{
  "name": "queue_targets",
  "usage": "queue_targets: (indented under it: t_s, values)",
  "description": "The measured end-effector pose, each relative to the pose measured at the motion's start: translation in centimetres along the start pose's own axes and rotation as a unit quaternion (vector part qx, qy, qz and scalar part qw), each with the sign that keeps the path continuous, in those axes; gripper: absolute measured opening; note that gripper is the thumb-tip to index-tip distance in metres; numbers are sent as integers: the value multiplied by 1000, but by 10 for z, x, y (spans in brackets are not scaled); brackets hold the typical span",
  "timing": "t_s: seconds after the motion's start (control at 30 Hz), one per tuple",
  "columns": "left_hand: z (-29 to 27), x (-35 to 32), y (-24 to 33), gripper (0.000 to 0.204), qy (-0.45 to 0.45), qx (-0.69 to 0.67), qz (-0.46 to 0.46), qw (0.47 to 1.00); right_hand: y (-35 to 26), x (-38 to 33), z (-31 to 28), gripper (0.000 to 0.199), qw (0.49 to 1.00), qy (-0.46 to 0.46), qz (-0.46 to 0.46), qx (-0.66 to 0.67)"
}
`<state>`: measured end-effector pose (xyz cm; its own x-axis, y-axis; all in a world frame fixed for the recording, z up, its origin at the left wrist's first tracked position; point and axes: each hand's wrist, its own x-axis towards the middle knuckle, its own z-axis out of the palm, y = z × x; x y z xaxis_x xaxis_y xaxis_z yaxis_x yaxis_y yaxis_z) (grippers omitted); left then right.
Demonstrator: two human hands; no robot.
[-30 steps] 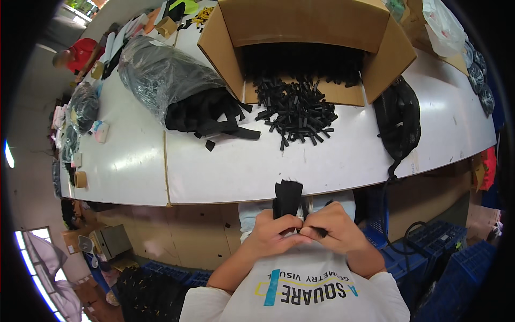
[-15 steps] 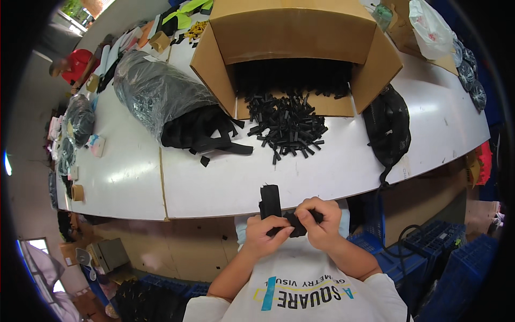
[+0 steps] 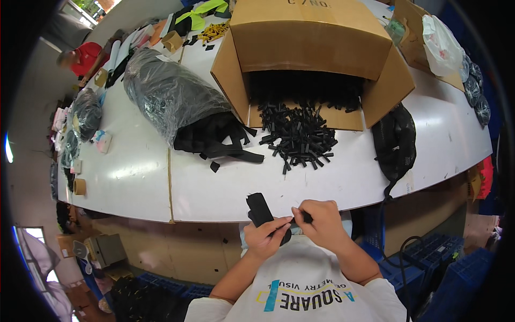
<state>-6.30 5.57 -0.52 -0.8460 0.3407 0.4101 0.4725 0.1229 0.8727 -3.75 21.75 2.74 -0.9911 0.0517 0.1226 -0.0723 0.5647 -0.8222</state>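
Note:
Close to the table's front edge, my left hand (image 3: 265, 239) is closed around a black fabric strip (image 3: 259, 209). One end of the strip sticks up past the fingers, and its lower end shows below them. My right hand (image 3: 323, 224) is right beside it, fingers curled and thumb near the left hand's fingertips. A small dark end (image 3: 307, 217) of something black shows in its grip; whether it joins the strip I cannot tell. Beyond the hands, a heap of small black pieces (image 3: 303, 137) spills out of an open cardboard box (image 3: 316, 45).
A grey plastic bag (image 3: 171, 91) with black strips coming out lies left of the box. A black mesh bag (image 3: 394, 142) hangs over the table's right edge. Blue crates (image 3: 429, 257) stand below right. A person in red (image 3: 86, 58) is at the far left.
My hands have come closer together, and the strip in my left hand now leans left. The black material stretched between the hands has mostly gone from sight. The view has shifted slightly.

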Motion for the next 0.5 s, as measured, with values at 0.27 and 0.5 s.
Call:
queue_targets:
  t_s: [0.27,0.5]
  values:
    - [-9,-4,-6,7,-20,-58,-47,997,80,111,-17,25,973,65,67,-212]
    - [-25,-3,-11,13,-8,-82,-43,996,90,131,-16,18,969,22,57,-239]
